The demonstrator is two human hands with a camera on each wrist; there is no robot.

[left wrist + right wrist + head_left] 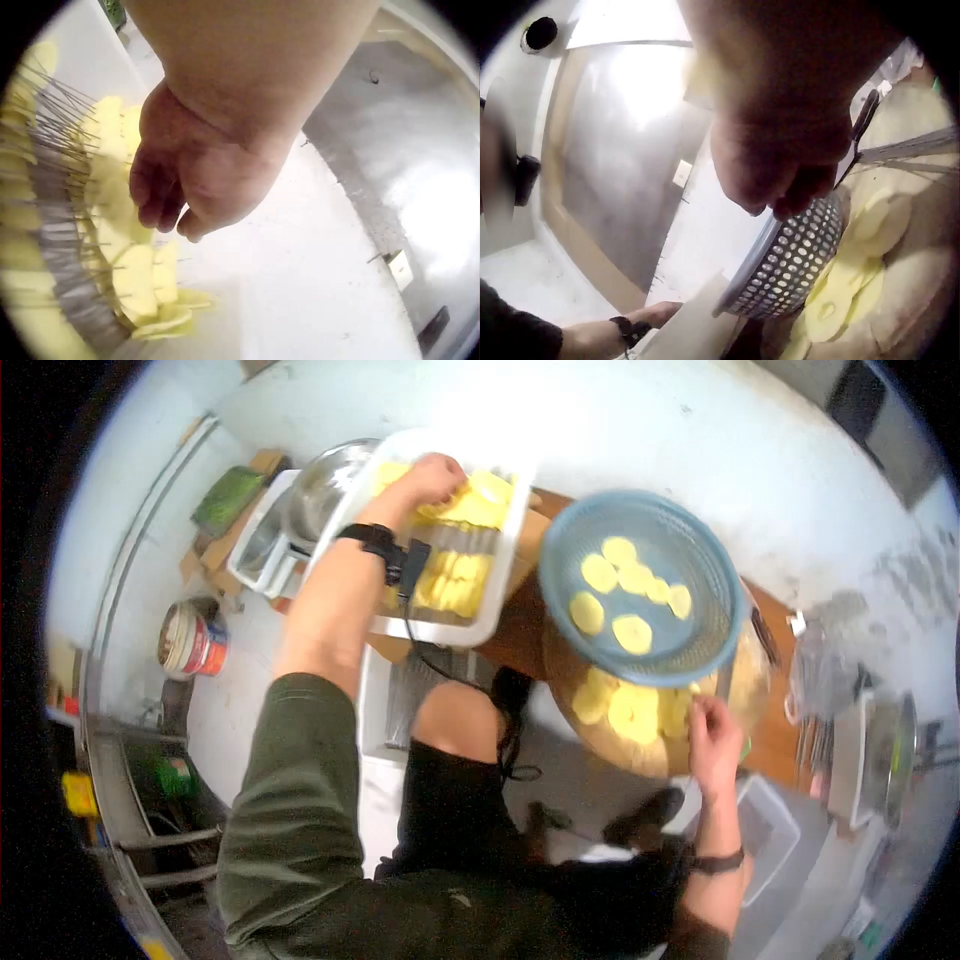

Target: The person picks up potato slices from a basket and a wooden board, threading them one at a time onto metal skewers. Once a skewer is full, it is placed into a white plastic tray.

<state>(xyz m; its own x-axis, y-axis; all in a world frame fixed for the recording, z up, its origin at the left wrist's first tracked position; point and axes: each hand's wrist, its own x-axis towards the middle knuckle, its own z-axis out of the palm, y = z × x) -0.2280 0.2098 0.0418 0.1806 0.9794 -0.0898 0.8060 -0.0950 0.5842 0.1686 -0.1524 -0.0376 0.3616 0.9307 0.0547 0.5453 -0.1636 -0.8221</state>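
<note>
My left hand (436,478) reaches over a white tub (487,630) of yellow potato slices threaded on thin skewers. The left wrist view shows its fingers (150,214) loosely bent beside the skewered slices (135,281), with a gap between them and the thumb. At the right edge of a round wooden board (640,760), my right hand (716,732) pinches a small yellow potato piece at its fingertips. More potato slices (634,712) lie overlapping on the board next to it. A blue-grey perforated basket (640,670) with several loose slices stands just beyond.
Bare skewers (907,154) lie on the board to the right. A steel bowl (325,495) stands left of the tub. On the floor are a paint-style bucket (195,640) at the left and a clear plastic bin (770,830) at the lower right. A wall rises behind.
</note>
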